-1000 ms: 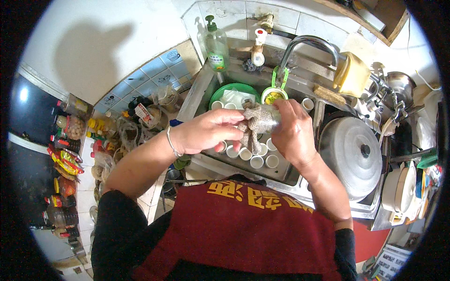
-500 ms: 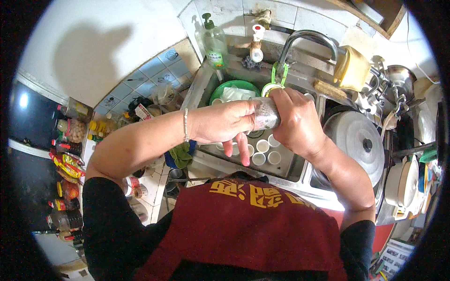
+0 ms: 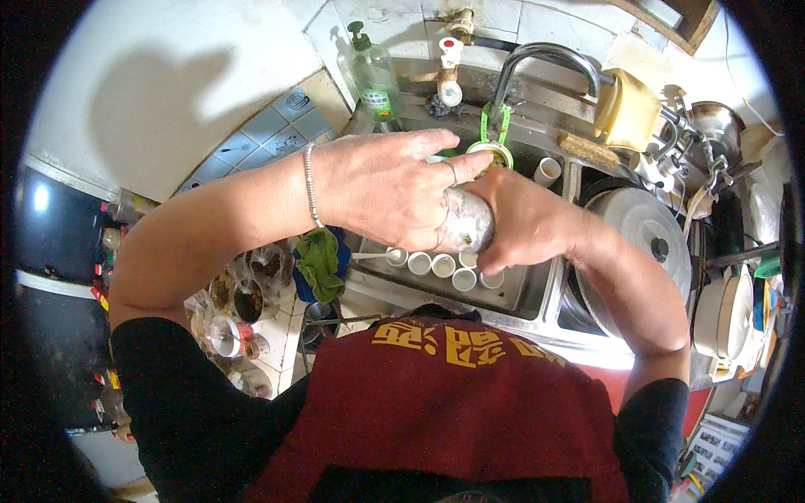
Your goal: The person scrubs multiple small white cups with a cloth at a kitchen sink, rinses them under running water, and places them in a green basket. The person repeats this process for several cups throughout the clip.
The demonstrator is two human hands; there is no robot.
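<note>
Over the sink, my left hand point(image 3: 386, 189), back upward, wraps partly around a clear, speckled glass vessel point(image 3: 466, 220), some fingers stretched across its top. My right hand point(image 3: 524, 220) grips the vessel's right side. Its contents are unclear. Below are several small white cups point(image 3: 444, 267) on the metal sink's bottom, with a white utensil point(image 3: 369, 256) beside them. A green-rimmed container point(image 3: 496, 152) is partly hidden behind my hands.
The sink point(image 3: 537, 318) has a curved tap point(image 3: 545, 49) and green soap bottle point(image 3: 371, 80) behind. A large lidded pot point(image 3: 637, 235) stands right; green cloth point(image 3: 319, 264) and cluttered jars and bags lie left. A yellow cloth point(image 3: 625, 105) hangs near the tap.
My left hand has risen and turned over the vessel, fingers now higher. My right hand has shifted slightly around it. The brown knitted cloth seen a second ago is no longer visible.
</note>
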